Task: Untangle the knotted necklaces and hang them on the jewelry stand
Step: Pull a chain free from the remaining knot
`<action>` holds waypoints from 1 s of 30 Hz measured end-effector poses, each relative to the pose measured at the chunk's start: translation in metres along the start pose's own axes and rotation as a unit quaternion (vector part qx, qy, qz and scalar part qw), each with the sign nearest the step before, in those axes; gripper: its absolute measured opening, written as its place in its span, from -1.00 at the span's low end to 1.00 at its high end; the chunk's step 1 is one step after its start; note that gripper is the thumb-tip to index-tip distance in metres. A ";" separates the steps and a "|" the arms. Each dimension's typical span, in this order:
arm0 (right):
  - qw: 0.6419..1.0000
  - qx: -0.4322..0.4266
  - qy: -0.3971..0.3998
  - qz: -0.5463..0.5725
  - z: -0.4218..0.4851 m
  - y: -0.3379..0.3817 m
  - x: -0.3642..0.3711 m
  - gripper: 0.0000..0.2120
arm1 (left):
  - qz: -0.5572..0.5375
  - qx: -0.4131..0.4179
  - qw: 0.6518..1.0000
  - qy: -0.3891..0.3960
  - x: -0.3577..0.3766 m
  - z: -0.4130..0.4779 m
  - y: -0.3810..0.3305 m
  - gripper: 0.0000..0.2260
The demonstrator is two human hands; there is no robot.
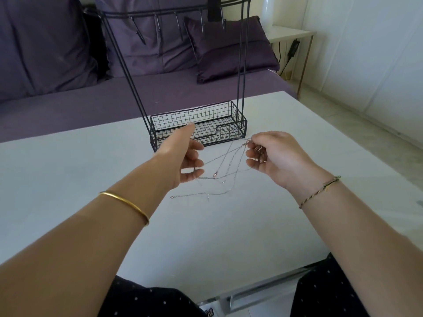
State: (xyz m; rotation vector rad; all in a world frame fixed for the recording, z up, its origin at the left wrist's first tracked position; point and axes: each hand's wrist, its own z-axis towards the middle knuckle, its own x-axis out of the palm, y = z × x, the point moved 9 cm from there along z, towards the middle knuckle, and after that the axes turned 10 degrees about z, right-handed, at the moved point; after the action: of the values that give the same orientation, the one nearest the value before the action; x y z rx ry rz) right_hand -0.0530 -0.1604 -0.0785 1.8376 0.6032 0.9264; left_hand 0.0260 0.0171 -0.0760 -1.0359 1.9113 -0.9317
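**A:** Right hand [272,156], thumb and fingertips pinched tight on the gathered top of the necklaces [215,175], held up just above the table [91,170].

**B:** And the left hand [183,156]?

**A:** Forefinger stretched forward, lower fingers curled. Two thin strands run across to those fingers, but I can't tell whether it's actually gripping them or only touching.

**B:** Where does the chain go from there?

**A:** It fans down from the right-hand pinch between the two hands, and the loose ends trail onto the tabletop near the left wrist.

**B:** The jewelry stand [206,115]?

**A:** Just behind the hands, upright on the table. Black wire basket at the base, tall rods, and a top rail of hooks [158,24], all bare.

**B:** Anything else?

**A:** A gold bangle [128,202] on the left forearm, a cord bracelet [320,191] on the right wrist, and a purple sofa [57,99] with a cushion [229,49] beyond the table.
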 end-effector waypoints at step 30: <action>0.970 -0.058 0.087 -0.221 0.002 0.010 0.001 -0.95 | -0.182 -0.040 0.982 0.008 -0.012 0.008 0.006 -0.56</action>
State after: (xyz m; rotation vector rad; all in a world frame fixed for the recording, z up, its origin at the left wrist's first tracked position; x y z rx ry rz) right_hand -0.0501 -0.1649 -0.0691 1.4412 0.9988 0.8034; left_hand 0.0349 0.0284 -0.0816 -1.4627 1.8178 -1.0716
